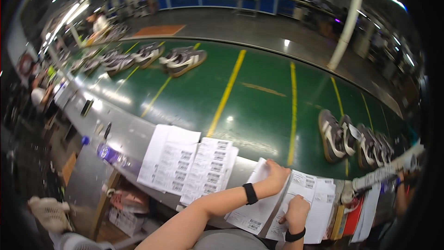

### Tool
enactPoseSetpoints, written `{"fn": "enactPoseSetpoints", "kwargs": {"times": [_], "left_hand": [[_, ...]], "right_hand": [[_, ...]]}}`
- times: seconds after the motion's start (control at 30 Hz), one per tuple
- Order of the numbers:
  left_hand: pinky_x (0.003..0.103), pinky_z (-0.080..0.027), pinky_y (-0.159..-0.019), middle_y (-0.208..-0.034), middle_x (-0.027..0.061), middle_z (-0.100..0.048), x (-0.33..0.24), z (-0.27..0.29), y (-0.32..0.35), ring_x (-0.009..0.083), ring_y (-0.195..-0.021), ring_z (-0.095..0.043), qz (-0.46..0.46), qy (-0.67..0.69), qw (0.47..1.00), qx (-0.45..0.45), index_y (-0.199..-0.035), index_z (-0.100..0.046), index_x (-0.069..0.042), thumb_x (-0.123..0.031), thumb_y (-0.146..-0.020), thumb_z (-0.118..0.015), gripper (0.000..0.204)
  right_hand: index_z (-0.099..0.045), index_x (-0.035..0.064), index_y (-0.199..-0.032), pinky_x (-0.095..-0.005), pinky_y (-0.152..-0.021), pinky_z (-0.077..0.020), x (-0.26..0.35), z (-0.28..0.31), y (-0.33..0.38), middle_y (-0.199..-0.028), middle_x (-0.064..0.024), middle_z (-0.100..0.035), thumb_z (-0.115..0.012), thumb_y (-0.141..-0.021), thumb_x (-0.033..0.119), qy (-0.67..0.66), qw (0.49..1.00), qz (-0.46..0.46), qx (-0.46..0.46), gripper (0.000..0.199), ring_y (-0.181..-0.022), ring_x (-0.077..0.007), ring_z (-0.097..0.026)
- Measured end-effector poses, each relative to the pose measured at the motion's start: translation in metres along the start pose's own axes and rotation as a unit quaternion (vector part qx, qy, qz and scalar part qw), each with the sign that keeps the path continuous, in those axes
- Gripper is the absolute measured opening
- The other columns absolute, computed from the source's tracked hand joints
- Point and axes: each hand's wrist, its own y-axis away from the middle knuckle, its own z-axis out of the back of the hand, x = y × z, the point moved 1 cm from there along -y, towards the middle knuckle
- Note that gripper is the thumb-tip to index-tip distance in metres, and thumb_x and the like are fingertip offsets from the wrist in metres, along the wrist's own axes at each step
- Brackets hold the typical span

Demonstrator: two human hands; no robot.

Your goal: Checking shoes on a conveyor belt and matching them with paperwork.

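My left hand (278, 178), with a black band at its wrist, is closed at the upper edge of a white printed sheet (253, 207) that lies tilted at the bench edge. Beside it my right hand (297, 212) has its fingers curled in over another stack of printed sheets (319, 208); what lies within those fingers is hidden. To the left of my hands, a stack of barcode label sheets (210, 169) partly overlaps a second stack of white sheets (169, 157).
Beyond the bench runs a green conveyor belt (259, 111) with yellow cross lines. Grey sneakers with pale stripes stand on it at the left (186, 62) and right (332, 134). A purple-labelled bottle (111, 154) lies on the metal bench. Red and tan folders (353, 217) stand at the right.
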Motion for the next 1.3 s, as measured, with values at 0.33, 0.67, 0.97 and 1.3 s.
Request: {"fn": "enactPoseSetpoints", "kwargs": {"times": [0.33,0.67,0.97,1.3], "left_hand": [[0.063,-0.043,-0.093,-0.124,0.0427,-0.051,0.01,0.013,0.015,0.0551,-0.117,-0.053,-0.015,-0.005,0.998,0.058,-0.12,-0.051,0.0,-0.017,-0.087,-0.059,0.038],[0.062,-0.041,-0.093,-0.15,0.0365,-0.026,0.015,0.012,0.015,0.0572,-0.137,-0.025,-0.141,0.015,0.989,-0.027,-0.119,-0.063,0.002,-0.042,-0.067,-0.079,0.07],[0.056,-0.047,-0.086,-0.15,0.0436,-0.009,0.2,0.035,0.068,0.0605,-0.137,-0.02,-0.001,0.035,0.99,-0.135,-0.132,-0.052,-0.003,-0.043,-0.055,-0.087,0.093],[0.061,-0.042,-0.096,-0.155,0.035,0.005,0.421,-0.003,0.031,0.0564,-0.139,-0.02,0.312,0.002,0.948,-0.071,-0.154,-0.021,-0.019,-0.026,-0.077,-0.073,0.093]], "right_hand": [[-0.056,-0.0114,-0.098,-0.0353,-0.062,-0.0536,0.003,0.01,0.005,-0.079,-0.0157,-0.069,-0.096,-0.025,0.036,0.007,0.996,0.05,-0.067,0.096,-0.072,-0.0309,-0.07],[-0.063,-0.0012,-0.076,-0.0463,-0.072,-0.05,-0.023,0.031,0.031,-0.079,-0.0235,-0.064,-0.089,-0.052,0.046,-0.013,0.995,0.1,-0.016,0.059,-0.077,-0.0416,-0.063],[-0.066,-0.0055,-0.101,-0.0491,-0.079,-0.0503,-0.007,0.075,0.024,-0.092,-0.0286,-0.067,-0.077,-0.07,0.055,-0.003,0.995,0.095,0.039,0.069,-0.091,-0.0442,-0.064],[-0.047,-0.0044,-0.133,-0.047,-0.083,-0.0506,0.012,0.067,0.006,-0.102,-0.0269,-0.067,-0.086,-0.063,0.04,-0.048,0.998,0.049,0.01,0.092,-0.096,-0.0436,-0.064]]}}
